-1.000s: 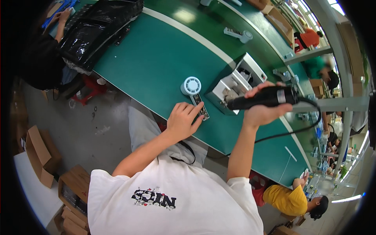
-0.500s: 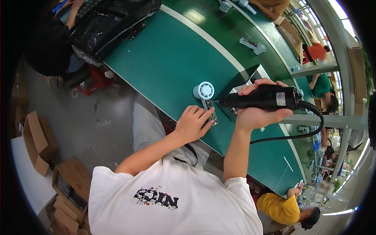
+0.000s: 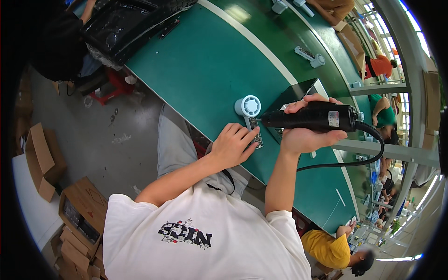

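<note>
A light-blue handheld fan (image 3: 248,106) lies on the green table, its round slotted head away from me. Its handle is uncovered and shows a circuit board (image 3: 255,125). My left hand (image 3: 229,147) steadies this handle, fingertips on the board side and thumb at the lower end. A black electric screwdriver (image 3: 310,116) with a thick cable lies level in my right hand (image 3: 305,139), fingers wrapped over it. The driver's thin tip points left and meets the upper part of the handle, just below the fan head. Whether it sits on a screw is too small to tell.
Behind the screwdriver stands a dark box with a metallic edge (image 3: 318,87). Another opened fan (image 3: 310,57) lies farther back on the green surface. Black plastic-wrapped goods (image 3: 126,30) occupy the far left. A person in yellow (image 3: 326,249) sits at the right; cardboard boxes (image 3: 79,210) stand on the floor.
The whole view has shifted slightly. The fan and my left hand appear a little farther right, while the screwdriver stays at the handle in the same grip.
</note>
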Available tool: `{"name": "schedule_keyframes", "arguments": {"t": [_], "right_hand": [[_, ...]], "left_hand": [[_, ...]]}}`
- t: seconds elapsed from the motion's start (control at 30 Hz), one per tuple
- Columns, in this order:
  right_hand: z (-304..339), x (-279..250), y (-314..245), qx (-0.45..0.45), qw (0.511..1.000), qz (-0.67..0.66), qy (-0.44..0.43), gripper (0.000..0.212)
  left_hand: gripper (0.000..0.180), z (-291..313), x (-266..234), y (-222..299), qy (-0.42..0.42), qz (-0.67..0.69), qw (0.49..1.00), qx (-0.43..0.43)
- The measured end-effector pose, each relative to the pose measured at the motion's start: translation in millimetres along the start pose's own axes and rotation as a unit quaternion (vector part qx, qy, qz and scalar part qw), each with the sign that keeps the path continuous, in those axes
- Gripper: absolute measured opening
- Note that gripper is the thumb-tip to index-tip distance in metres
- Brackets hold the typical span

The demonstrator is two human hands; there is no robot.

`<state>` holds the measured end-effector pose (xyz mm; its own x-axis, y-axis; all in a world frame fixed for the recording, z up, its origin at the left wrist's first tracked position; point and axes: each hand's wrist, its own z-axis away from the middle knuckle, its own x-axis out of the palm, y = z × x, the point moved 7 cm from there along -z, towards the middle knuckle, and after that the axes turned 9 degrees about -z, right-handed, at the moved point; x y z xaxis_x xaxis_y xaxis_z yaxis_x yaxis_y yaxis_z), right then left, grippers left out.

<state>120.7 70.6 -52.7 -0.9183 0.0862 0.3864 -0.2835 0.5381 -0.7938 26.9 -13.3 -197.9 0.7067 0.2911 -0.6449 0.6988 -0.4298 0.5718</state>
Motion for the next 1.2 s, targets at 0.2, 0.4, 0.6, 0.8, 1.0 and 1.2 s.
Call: {"name": "schedule_keyframes", "arguments": {"t": [0.2,0.4,0.6,0.8,1.0,1.2], "right_hand": [[4.7,-1.6,10.0,0.008,1.000,0.005,-0.002,0.084],[5.0,-3.4,14.0,0.003,1.000,0.004,-0.004,0.085],[9.0,-2.4,15.0,-0.005,1.000,0.021,0.004,0.089],[16.8,0.4,17.6,-0.012,0.999,0.050,0.002,0.095],[24.8,2.0,21.0,-0.015,0.998,0.054,-0.013,0.098],[15.9,-3.9,18.6,-0.003,0.997,-0.005,-0.083,0.089]], "left_hand": [[0.038,-1.1,-0.4,-0.6,0.000,-0.007,1.000,0.002],[0.038,-2.2,-0.4,0.1,0.003,-0.009,1.000,0.005],[0.038,-2.6,-0.7,0.7,0.003,-0.004,1.000,0.006],[0.039,-2.1,-0.1,0.4,-0.001,-0.019,1.000,0.007],[0.041,-3.0,-0.5,2.0,-0.008,-0.025,1.000,0.014],[0.043,-0.2,1.8,4.5,-0.005,-0.012,1.000,0.003]]}}
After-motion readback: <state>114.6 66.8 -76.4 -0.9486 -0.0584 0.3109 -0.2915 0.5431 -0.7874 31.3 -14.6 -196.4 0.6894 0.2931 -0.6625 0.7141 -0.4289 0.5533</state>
